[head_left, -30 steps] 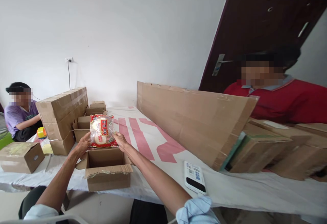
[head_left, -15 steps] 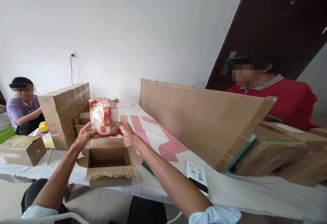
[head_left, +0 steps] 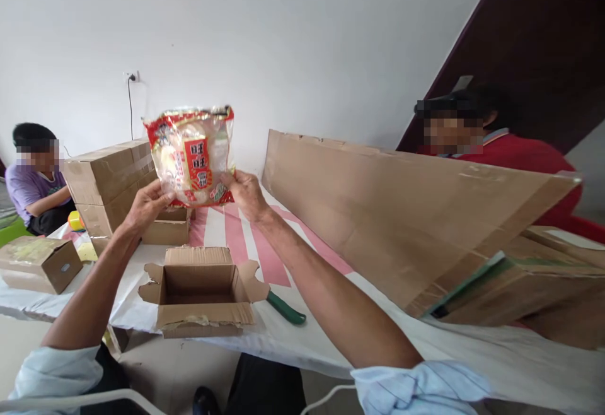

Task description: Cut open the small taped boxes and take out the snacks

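head | snack bag [head_left: 191, 156] upright, long axis vertical | both hands' grip at bottom

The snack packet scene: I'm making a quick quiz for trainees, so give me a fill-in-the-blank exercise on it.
1. The snack packet is held up by ____ hands, the left hand and the right hand.
2. The small cardboard box below the packet has its flaps ____.
3. The green-handled tool lies on the table to the ____ of that box.
4. The packet's label is mostly ____.

Missing words: both; open; right; red
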